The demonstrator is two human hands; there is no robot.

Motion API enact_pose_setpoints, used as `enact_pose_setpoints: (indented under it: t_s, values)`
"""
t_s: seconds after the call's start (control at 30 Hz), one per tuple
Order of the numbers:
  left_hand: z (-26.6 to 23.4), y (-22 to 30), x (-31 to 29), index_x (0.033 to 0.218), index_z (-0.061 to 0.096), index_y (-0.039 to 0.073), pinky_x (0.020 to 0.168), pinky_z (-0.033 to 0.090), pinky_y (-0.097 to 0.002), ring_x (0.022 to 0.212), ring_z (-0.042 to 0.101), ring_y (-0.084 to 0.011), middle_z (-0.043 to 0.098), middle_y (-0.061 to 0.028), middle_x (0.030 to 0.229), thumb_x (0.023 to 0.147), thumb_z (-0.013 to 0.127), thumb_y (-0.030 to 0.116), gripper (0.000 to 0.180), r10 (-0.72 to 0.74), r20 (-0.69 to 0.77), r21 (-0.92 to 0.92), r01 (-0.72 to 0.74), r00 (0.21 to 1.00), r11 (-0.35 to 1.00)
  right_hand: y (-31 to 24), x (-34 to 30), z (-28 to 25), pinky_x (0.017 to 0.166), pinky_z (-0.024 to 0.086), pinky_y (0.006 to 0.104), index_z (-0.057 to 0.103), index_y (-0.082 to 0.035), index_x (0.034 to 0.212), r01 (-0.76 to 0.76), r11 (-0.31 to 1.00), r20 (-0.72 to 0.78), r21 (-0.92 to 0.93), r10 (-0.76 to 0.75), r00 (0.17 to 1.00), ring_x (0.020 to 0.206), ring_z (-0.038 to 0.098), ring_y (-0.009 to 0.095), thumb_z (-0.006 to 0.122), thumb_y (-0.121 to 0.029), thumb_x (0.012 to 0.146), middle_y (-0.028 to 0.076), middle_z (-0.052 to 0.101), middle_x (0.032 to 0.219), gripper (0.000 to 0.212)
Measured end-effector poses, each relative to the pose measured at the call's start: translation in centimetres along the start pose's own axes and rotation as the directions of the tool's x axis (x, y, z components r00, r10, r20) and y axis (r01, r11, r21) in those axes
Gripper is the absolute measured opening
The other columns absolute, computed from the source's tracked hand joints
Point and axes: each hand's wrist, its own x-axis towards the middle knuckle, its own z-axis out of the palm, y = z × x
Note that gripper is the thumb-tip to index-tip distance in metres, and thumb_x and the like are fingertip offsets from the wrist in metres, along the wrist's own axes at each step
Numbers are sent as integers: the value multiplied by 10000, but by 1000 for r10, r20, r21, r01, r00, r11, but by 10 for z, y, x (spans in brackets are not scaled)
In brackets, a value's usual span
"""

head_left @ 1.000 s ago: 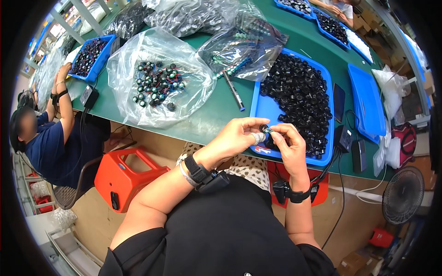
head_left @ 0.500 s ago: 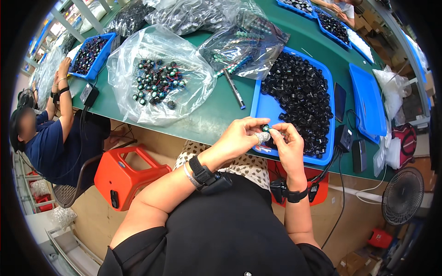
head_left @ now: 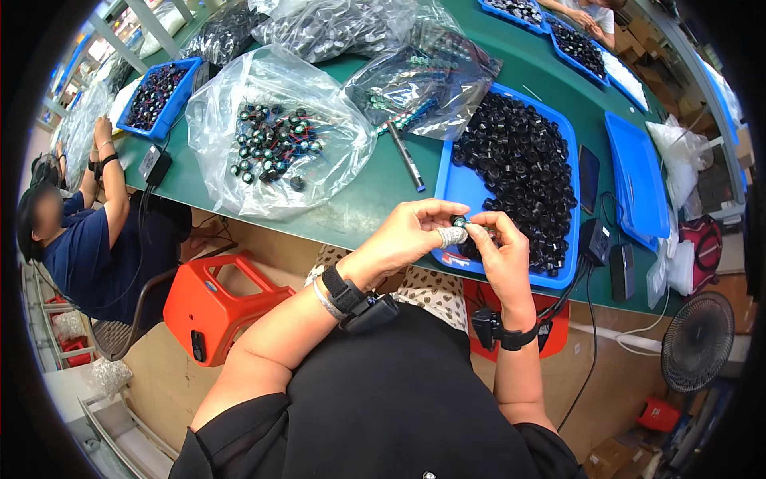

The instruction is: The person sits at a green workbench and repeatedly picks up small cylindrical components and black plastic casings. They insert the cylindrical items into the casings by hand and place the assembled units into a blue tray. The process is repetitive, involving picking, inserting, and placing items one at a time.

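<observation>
Between the fingertips of both hands is a small round part (head_left: 458,221) with a dark rim and a greenish face, partly covered by the fingers. My left hand (head_left: 408,233) pinches it from the left; one of its fingers is wrapped in whitish tape (head_left: 452,236). My right hand (head_left: 503,249) closes on it from the other side, thumb against the part. Both hands hover over the near left corner of a blue tray (head_left: 456,188) heaped with small black round caps (head_left: 523,160). Farther left, a clear plastic bag (head_left: 215,152) carries several round green-faced parts with thin wires (head_left: 275,144).
A marker pen (head_left: 407,158) lies left of the tray. Plastic bags (head_left: 427,76) cover the far table. To the right are a dark phone (head_left: 589,176), cables and stacked blue trays (head_left: 634,176). A co-worker (head_left: 104,231) sits left beside a red stool (head_left: 219,307).
My hands stay together on the small part, with my left wrist shifted slightly. The co-worker's hand at the left has drawn back a little from the blue tray there.
</observation>
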Motion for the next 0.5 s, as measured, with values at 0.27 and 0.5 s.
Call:
enact_pose_setpoints:
  t_s: [0.27, 0.5]
  values:
    - [3, -18, 3, 1119, 617, -45, 840, 521, -270, 946, 626, -137, 656, -115, 1065, 895, 644, 72, 254, 77, -134, 15, -76, 988, 997, -6, -2, 7, 628, 482, 244, 650, 19, 1017, -97, 995, 95, 17, 95, 991, 677, 590, 92, 627, -61, 886, 61, 656, 791, 155]
    - [4, -28, 6, 1011, 606, 0, 683, 504, -360, 780, 630, -309, 616, -152, 854, 839, 640, 51, 184, 736, -34, 768, -454, 676, 452, -15, -12, 19, 623, 518, 220, 604, 66, 1115, -191, 971, 79, 147, 181, 980, 714, 613, 90, 562, -5, 920, 81, 665, 916, 211]
